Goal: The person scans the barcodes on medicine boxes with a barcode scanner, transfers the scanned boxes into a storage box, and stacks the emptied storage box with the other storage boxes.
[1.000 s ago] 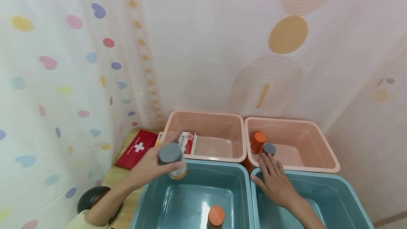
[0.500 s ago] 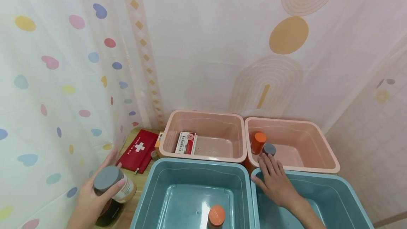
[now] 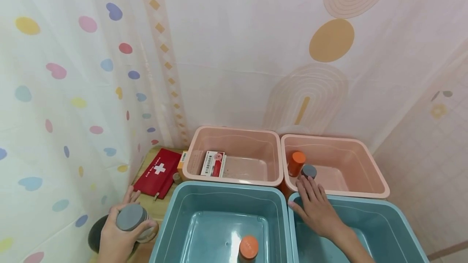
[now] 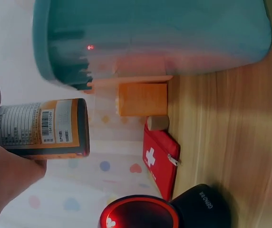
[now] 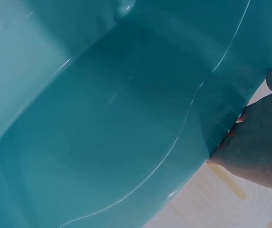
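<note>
Left hand point(image 3: 116, 232) grips a jar point(image 4: 43, 128) above the bench point(image 4: 231, 137); straight-fingered right hand point(image 3: 317, 210) seemingly touches a blue tub point(image 3: 380, 220).

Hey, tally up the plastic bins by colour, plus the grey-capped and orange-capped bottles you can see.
Pink rectangular plastic bins: 2
Blue-green rectangular plastic bins: 2
Grey-capped round bottles: 2
Orange-capped round bottles: 2
Total: 8

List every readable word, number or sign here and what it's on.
"FIRST AID KIT", white cross: red pouch.
Held gray-capped bottle: barcode; small print and digits blurred.
White box: Chinese characters, too small.
Orange box: label too small.
Black device: lettering blurred.
Nearer orange cap: marks too small.
</note>
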A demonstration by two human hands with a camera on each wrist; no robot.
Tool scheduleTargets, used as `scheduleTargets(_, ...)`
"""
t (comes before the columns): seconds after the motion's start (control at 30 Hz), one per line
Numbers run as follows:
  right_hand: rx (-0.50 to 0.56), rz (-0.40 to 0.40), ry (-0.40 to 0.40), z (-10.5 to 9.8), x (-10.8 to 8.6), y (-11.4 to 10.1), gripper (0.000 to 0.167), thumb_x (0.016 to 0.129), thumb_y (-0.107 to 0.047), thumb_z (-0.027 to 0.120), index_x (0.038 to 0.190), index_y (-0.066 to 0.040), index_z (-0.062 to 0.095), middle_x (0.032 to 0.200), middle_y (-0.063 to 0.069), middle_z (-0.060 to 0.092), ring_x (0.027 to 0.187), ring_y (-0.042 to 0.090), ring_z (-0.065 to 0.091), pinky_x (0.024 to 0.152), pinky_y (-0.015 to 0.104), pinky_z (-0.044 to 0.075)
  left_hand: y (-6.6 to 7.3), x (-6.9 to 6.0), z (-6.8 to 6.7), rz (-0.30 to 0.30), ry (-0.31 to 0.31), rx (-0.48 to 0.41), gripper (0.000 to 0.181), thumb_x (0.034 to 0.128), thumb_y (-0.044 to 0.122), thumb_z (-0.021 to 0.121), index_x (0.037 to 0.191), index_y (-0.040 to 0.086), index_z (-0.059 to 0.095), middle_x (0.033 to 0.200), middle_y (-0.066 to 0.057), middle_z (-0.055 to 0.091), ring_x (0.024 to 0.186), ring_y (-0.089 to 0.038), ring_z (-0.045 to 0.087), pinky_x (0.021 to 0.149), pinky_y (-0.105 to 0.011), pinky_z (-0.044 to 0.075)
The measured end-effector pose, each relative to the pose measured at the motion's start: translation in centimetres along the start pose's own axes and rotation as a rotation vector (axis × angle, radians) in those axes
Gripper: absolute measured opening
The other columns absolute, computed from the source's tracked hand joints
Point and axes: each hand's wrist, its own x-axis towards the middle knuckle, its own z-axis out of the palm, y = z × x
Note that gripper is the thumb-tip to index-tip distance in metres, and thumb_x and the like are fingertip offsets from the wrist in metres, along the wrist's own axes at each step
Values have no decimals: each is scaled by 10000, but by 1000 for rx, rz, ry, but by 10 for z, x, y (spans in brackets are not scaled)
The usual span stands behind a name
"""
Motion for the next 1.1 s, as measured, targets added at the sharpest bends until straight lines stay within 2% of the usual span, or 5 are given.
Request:
scheduleTargets(0.63, 43, 15, -36, -6, 0, -6, 850, 1095, -469, 629, 1647, 113, 347, 1743, 371, 252, 1614, 605, 153, 1282, 792, 99, -1, -6, 10, -57, 103, 12, 909, 865, 335, 965, 1477, -13, 390, 1715, -198, 453, 1521, -459, 445, 1195, -782, 368)
scheduleTargets(0.77, 14, 24, -55, -6, 2, -6, 846, 1106, -465, 615, 1666, 99, 324, 1761, 344, 243, 1631, 587, 150, 1291, 782, 99, -1, -5, 7, -94, 180, -16, 785, 884, 410, 943, 1493, 81, 572, 1584, -8, 642, 1415, -120, 560, 1258, -559, 424)
scheduleTargets(0.9, -17, 37, -64, -5, 3, -5, 845, 1114, -468, 598, 1677, 90, 305, 1777, 318, 231, 1642, 572, 144, 1296, 777, 103, 2, 0, -2, -125, 149, -129, 732, 919, 446, 903, 1551, 225, 606, 1404, 289, 689, 1243, 141, 513, 1133, -170, 431)
scheduleTargets(0.97, -3, 26, -50, -4, 2, -4, 856, 1112, -486, 594, 1673, 95, 310, 1769, 332, 238, 1636, 579, 149, 1289, 785, 103, 9, 4, -9, -127, 87, -186, 742, 958, 450, 863, 1611, 290, 550, 1392, 337, 660, 1285, 122, 506, 1101, -127, 425)
scheduleTargets(1.1, 11, 18, -40, -3, 1, -2, 864, 1120, -522, 563, 1667, 102, 318, 1760, 342, 248, 1627, 585, 158, 1280, 793, 119, 31, 16, -21, 25, 12, -251, 719, 1021, 357, 805, 1662, 284, 489, 1460, 274, 645, 1312, 77, 546, 1021, -62, 443)
